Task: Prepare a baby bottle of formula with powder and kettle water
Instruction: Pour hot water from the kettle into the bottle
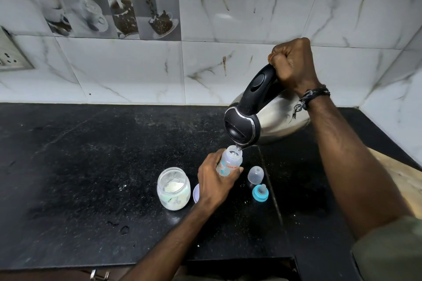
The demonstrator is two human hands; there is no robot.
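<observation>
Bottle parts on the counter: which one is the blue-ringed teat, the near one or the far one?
The near one, the teat with its blue screw ring. The clear cap lies just beyond it, plain and colourless.

The surface (91, 155) is showing black with pale speckles. The kettle (274, 116) is gleaming silver with a black lid and handle. At 5 o'clock, the teat ring (259, 194) is showing teal. The bottle (229, 163) is bearing orange lettering.
</observation>
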